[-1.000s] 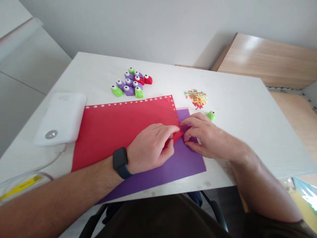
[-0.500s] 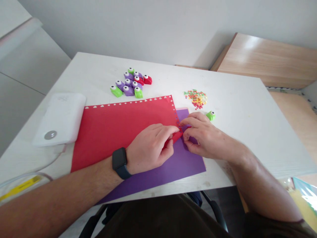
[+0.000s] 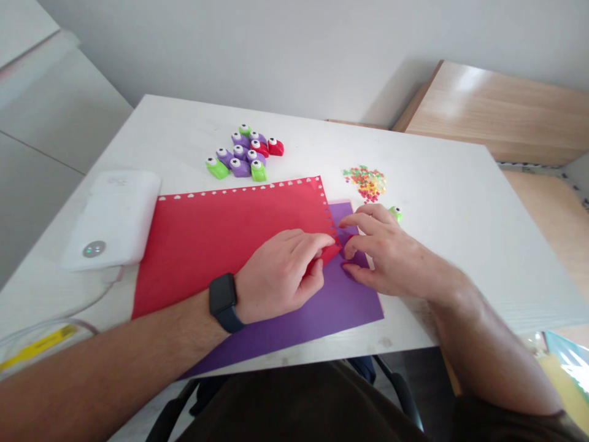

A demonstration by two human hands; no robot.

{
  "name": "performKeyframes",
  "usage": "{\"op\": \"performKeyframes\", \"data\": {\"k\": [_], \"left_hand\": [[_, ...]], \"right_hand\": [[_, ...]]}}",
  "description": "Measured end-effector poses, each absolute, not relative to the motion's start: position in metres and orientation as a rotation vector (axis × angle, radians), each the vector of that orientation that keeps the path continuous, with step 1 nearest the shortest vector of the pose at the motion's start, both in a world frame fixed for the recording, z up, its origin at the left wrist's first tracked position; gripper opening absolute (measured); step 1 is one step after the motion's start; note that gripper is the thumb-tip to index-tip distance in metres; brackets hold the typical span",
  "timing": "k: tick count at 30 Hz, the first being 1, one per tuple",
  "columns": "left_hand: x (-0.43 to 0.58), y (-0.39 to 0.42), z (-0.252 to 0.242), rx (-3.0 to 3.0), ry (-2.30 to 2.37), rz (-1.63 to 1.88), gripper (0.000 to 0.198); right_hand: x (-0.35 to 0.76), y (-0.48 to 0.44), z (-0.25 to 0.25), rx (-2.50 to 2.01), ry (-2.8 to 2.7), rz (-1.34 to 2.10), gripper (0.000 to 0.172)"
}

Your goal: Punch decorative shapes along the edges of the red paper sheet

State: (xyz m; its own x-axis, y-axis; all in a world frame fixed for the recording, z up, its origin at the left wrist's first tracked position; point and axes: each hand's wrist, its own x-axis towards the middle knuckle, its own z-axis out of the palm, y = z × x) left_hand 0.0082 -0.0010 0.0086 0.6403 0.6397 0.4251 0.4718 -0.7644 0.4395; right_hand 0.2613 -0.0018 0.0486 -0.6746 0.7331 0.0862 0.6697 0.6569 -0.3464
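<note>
A red sheet of paper (image 3: 207,245) with small shapes punched along its top and right edges lies over a purple sheet (image 3: 276,337). My left hand (image 3: 285,270), wearing a watch (image 3: 223,296), pinches the red sheet near its lower right edge, which is lifted and curled there. Just right of that edge, my right hand (image 3: 381,245) hovers over the purple sheet with its fingers bent and apart. Nothing shows clearly between those fingers. A green craft punch (image 3: 396,212) stands behind the right hand, partly covered by it.
Several green, purple and red craft punches (image 3: 240,167) stand in a cluster at the back. A pile of coloured paper cutouts (image 3: 368,183) lies right of them. On the left is a white device (image 3: 113,218) with a cable. A wooden panel (image 3: 497,110) stands beyond the white table (image 3: 460,245).
The fingers of my right hand have spread and drawn slightly right, away from the red sheet's edge. My left hand keeps its pinch in the same place.
</note>
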Motion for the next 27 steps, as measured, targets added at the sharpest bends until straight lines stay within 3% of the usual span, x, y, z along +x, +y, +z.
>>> {"op": "performKeyframes", "data": {"k": [27], "left_hand": [[0.0081, -0.0012, 0.0083, 2.579, 0.882, 0.836, 0.027]], "right_hand": [[0.2606, -0.0037, 0.0444, -1.149, -2.650, 0.402, 0.005]]}}
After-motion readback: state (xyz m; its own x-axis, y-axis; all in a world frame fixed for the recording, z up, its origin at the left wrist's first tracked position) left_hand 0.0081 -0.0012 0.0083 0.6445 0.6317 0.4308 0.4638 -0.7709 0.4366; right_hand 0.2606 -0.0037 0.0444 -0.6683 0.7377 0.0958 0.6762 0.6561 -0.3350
